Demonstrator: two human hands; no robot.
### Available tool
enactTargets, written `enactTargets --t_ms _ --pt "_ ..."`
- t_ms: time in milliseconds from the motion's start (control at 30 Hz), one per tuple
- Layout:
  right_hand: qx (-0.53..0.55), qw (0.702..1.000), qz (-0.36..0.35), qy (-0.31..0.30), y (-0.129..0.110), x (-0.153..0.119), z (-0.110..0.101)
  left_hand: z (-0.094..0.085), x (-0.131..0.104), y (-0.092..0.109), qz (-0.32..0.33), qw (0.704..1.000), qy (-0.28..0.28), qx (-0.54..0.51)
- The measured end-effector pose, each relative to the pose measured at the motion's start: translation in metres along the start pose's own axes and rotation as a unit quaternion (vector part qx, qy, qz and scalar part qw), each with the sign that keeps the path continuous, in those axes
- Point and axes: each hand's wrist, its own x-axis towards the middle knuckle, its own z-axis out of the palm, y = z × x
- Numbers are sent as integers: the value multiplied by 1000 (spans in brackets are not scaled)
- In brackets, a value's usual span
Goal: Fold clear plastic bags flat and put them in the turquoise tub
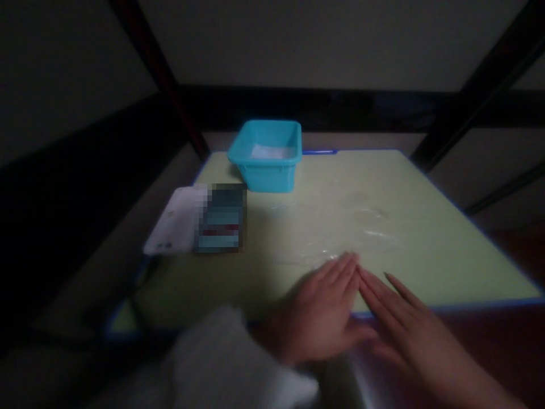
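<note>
A clear, shiny plastic sheet or bag [374, 233] lies on the yellow tabletop [443, 250]; only its glints and creases show, so its exact kind is hard to make out. My left hand [326, 309] rests with fingers stretched out together at the near edge of this plastic. Beside it, my right hand [409, 318] is angled inward, its fingers extended, and the fingertips of both hands meet or nearly meet. Neither hand visibly grips anything. The undersides of the fingers are hidden.
A turquoise plastic basket [272, 173] with something white inside stands at the back, near a blue pen-like stick [319, 152]. To the left lie a white flat object [176, 221] and a phone-like item with a blurred-out face [223, 218]. Blue trim borders the table.
</note>
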Motion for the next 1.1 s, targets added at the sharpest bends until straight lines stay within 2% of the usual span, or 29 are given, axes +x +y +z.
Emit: enactTargets --t_ms 167,500,567,667,800,867,933,1033,1100 --pt "18 1000 14 14 0 -1 -1 0 -10 -13 -10 1000 28 -4" --pt "19 1000 23 4 -4 -2 -7 -11 -54 -67 -120 988 37 85" --pt "43 999 31 8 3 -3 -12 -12 -56 -70 -128 987 34 92" --pt "59 994 88 33 24 -2 -19 -11 -56 -71 -130 987 34 88" --pt "38 990 134 29 56 1 -15 -12 -57 -72 -133 987 43 82" --pt "36 990 133 17 65 1 -10 -17 -52 -67 -135 986 57 84" --pt "35 991 128 6 68 0 -5 -24 -37 -56 -137 984 78 83" --pt "29 992 125 -4 69 -1 -1 -31 4 -27 -108 988 91 67" --pt "28 992 126 -8 68 -1 0 -28 37 -6 -79 991 87 56"
